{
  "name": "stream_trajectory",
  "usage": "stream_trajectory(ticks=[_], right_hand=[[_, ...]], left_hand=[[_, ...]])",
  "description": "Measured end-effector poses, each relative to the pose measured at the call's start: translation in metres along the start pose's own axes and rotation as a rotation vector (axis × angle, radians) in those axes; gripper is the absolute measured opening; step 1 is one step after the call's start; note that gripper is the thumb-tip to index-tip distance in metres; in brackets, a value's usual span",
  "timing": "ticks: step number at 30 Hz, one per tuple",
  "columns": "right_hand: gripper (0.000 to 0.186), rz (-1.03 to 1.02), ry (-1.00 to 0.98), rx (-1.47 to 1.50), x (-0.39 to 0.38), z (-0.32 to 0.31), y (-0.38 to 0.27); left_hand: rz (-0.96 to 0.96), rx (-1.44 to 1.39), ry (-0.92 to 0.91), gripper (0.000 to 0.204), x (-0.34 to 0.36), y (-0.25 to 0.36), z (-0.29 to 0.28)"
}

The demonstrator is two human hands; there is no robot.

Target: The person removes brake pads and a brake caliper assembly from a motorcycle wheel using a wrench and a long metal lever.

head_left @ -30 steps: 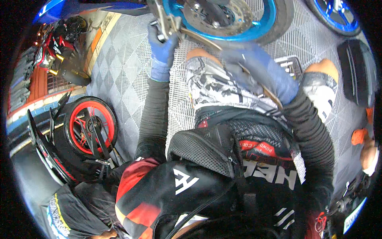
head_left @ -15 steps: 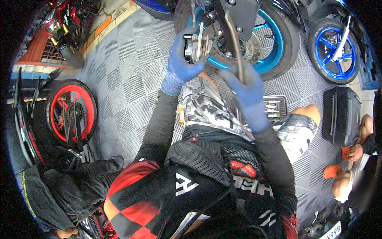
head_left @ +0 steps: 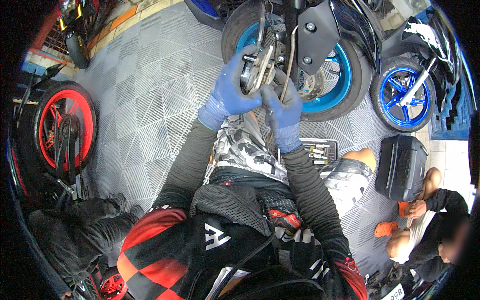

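Observation:
My left hand [head_left: 227,95], in a blue work glove, is closed around a metal brake caliper [head_left: 259,70] in front of the motorcycle wheel with a teal rim [head_left: 345,82]. A hose [head_left: 262,25] runs up from the caliper. Gloved in blue too, my right hand [head_left: 284,117] is closed on a long thin metal rod [head_left: 292,52] with a bent upper end. Its fingers are close against the caliper's right side; whether they touch it I cannot tell. Beyond them, the perforated brake disc [head_left: 314,86] shows on the wheel, partly covered by the fork.
An open tray of sockets [head_left: 322,150] lies by my right leg. Further right are a black case [head_left: 402,167], a blue-rimmed wheel [head_left: 406,92] and a seated person [head_left: 425,215] in orange clogs. A red-rimmed wheel [head_left: 67,130] and another person's dark-trousered legs [head_left: 80,225] are at left.
My right hand has come left and down toward the caliper, bringing the rod along. The left hand still holds the caliper, now lower and turned a little. The whole view has shifted.

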State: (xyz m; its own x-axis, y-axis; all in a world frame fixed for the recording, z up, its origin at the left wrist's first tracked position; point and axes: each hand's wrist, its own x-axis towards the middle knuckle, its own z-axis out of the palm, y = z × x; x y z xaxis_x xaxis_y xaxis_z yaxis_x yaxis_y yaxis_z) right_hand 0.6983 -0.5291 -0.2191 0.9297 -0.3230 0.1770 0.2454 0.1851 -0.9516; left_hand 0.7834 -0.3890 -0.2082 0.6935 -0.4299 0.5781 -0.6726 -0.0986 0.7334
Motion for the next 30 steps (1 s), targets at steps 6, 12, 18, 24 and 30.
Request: stream_trajectory(ticks=[6,12,18,24,30], right_hand=[[0.044,-0.041,0.056,-0.163,0.004,0.011,-0.005],[0.047,-0.023,0.091,-0.065,0.009,0.013,0.015],[0.047,0.042,0.020,-0.154,-0.003,-0.013,0.024],[0.043,0.025,0.025,-0.126,-0.032,-0.002,0.001],[0.044,-0.115,-0.290,-0.836,-0.081,-0.074,-0.008]], left_hand=[[0.041,0.005,0.029,0.083,0.001,-0.014,0.003],[0.077,-0.007,0.101,0.073,0.005,-0.013,0.005],[0.128,0.195,0.111,0.086,0.006,0.004,-0.003],[-0.005,0.032,0.138,0.074,-0.008,0.007,-0.005],[-0.075,0.068,0.204,0.068,-0.007,-0.018,0.004]])
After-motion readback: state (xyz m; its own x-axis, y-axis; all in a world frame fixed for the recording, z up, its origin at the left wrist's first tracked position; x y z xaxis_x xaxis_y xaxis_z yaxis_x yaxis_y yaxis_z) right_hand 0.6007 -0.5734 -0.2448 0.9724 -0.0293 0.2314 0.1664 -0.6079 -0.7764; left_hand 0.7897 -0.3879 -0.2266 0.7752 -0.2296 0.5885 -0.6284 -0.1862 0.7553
